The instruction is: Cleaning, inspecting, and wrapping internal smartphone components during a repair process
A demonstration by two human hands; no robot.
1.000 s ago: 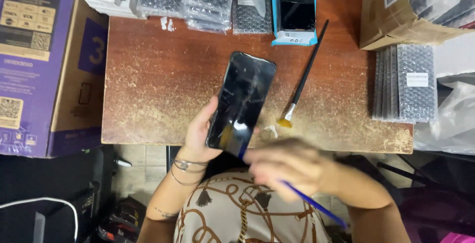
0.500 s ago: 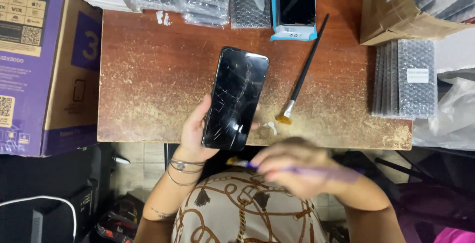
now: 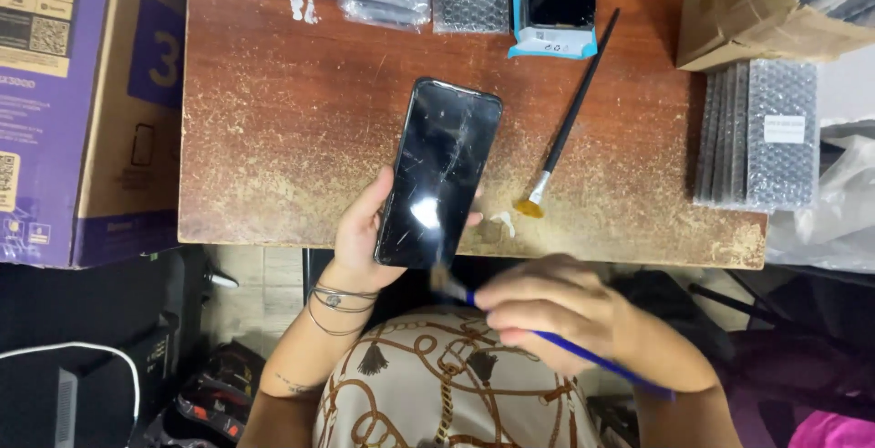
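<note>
Gripping a blue brush (image 3: pixel 547 339), the right hand (image 3: pixel 556 316) sets its bristles at the lower edge of the phone (image 3: pixel 439 173), which the left hand (image 3: pixel 360 234) clasps above the bench (image 3: pixel 273 102). Dusting seems underway; upward strokes likely need a steady phone. Beyond lies a black brush (image 3: pixel 565 129).

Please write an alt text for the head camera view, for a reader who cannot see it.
Seen from above, the left hand holds a black phone with a scratched screen over a worn wooden table, while the right hand holds a blue-handled brush near the phone's lower end. A second, black-handled brush lies on the table.
</note>
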